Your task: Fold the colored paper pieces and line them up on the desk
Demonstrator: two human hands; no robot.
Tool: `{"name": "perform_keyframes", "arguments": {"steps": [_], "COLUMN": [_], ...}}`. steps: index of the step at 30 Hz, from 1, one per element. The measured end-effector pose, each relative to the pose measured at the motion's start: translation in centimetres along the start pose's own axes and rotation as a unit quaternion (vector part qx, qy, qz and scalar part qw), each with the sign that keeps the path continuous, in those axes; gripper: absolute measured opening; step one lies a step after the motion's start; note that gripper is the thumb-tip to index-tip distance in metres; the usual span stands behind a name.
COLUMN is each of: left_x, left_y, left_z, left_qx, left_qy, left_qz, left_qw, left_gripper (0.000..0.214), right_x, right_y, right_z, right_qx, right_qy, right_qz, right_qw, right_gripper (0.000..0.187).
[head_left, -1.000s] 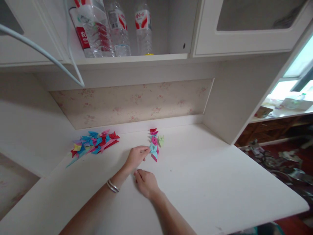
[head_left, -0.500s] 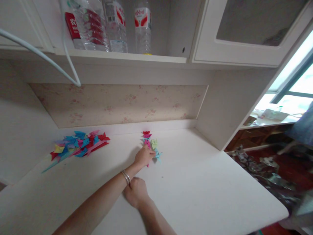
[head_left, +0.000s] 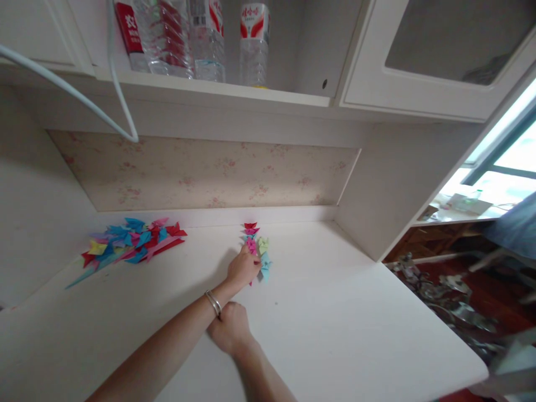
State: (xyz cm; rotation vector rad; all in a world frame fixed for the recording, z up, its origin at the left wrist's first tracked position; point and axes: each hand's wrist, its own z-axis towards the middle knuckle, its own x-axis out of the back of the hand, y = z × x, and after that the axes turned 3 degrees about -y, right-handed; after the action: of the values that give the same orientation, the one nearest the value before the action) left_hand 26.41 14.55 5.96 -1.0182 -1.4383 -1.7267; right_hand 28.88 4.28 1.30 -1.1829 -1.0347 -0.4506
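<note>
My left hand (head_left: 243, 267), with silver bangles on its wrist, reaches to a small group of folded paper cranes. Its thumb and fingertips are pinched at the edge of a light blue paper crane (head_left: 266, 264). Above that lies a pale green crane (head_left: 263, 244). A pink crane (head_left: 251, 245) sits just beyond the fingers, with magenta and red ones (head_left: 250, 226) behind it. The hand partly covers another pink piece. My right hand (head_left: 231, 326) is curled into a fist on the white desk, against the left wrist; its fingertips are hidden.
At the back left lies a pile of colourful paper cranes (head_left: 138, 240). Plastic bottles (head_left: 253, 50) stand on the shelf (head_left: 285, 97) overhead. A white cable (head_left: 87, 106) hangs down at the upper left. The desk's right edge (head_left: 435, 310) borders a cluttered floor.
The light blue crane has turned slightly and shifted left under my left fingertips. My right fist stays by the left wrist. The camera view has tilted a little.
</note>
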Motion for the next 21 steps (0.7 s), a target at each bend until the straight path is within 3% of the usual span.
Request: {"name": "perform_keyframes", "arguments": {"steps": [13, 17, 21], "left_x": [1.5, 2.8, 4.4], "left_y": [-0.3, -0.8, -3.2], "left_z": [-1.2, -3.0, -5.9], "left_qx": [-0.012, -0.018, -0.035], "left_qy": [0.010, 0.036, 0.081], "left_qz": [-0.043, -0.092, -0.149], "left_qw": [0.999, 0.995, 0.985], "left_gripper": [0.017, 0.024, 0.024], "right_x": [-0.5, -0.6, -0.3], "right_y": [0.3, 0.2, 0.0], "right_z": [-0.1, -0.1, -0.4], "right_qx": [0.006, 0.020, 0.016], "right_qy": [0.024, 0.025, 0.033], "right_qz": [0.028, 0.047, 0.052], "right_qw": [0.999, 0.998, 0.998], "right_gripper": [0.025, 0.026, 0.029]}}
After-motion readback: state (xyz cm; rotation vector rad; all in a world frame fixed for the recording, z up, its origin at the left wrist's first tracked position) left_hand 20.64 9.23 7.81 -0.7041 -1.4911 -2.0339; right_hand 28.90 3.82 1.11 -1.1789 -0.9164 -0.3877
